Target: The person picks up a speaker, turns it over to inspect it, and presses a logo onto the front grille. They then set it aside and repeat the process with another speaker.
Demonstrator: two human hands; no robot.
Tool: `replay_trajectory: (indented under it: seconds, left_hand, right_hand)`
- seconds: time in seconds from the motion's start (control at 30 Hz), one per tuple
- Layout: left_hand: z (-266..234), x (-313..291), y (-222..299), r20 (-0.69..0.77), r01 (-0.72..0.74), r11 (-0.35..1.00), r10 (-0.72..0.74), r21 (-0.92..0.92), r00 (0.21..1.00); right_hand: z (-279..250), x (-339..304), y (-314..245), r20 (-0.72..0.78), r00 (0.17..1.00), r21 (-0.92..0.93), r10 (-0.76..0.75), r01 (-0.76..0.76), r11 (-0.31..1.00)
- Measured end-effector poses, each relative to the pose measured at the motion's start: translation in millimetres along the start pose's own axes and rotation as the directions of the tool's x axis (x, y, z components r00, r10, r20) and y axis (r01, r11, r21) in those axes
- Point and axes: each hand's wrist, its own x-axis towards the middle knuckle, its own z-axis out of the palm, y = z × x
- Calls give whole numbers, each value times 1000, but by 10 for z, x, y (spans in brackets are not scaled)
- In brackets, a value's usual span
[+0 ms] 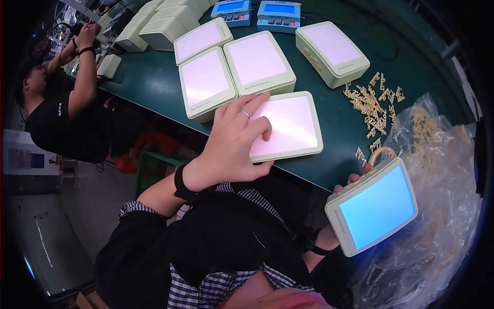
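Note:
My left hand (231, 136), with a ring on one finger, spans a cream box with a glowing pink-white panel (293, 123). Its thumb is at the near edge, some fingers reach the far edge, and a bent finger lies over the panel. That box is at the table's front edge. At the right, off the table's edge, my right hand (346, 184) grips a second cream box, whose panel glows blue (378, 206). A tan loop handle (383, 153) rises from this box. Only fingertips and the wrist show; the box hides the rest of that hand.
Several more cream boxes with pink-white panels (254, 59) stand on the green table (329, 165). Loose tan script-shaped pieces (368, 105) lie beside a clear plastic bag (437, 206). Two blue instruments (278, 15) stand at the back. Another person (67, 113) works at the left.

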Motion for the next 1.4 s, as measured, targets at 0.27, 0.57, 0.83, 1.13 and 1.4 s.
replay_trajectory:
  seconds: [0.27, 0.57, 0.83, 1.13, 1.4]
  left_hand:
    - [49, -8, -95, -37, -6, 999, 5, -47, 999]
    - [-62, -8, -175, 30, -26, 992, 30, -126, 999]
    - [-66, -44, -263, 82, -38, 978, 56, -203, 995]
    - [-47, -29, -304, 28, -56, 972, 64, -229, 998]
    - [13, -62, -397, -7, -102, 979, 102, -176, 995]
  right_hand:
    - [157, 100, 267, -5, 1000, 113, -20, 20, 993]
    - [236, 146, 351, -8, 999, 67, -32, 33, 997]
    - [316, 189, 348, -46, 995, 17, -92, 93, 996]
    - [780, 583, 77, 17, 1000, -248, -18, 22, 968]
    - [939, 1985, -1240, -201, 949, -755, -241, 7, 655]
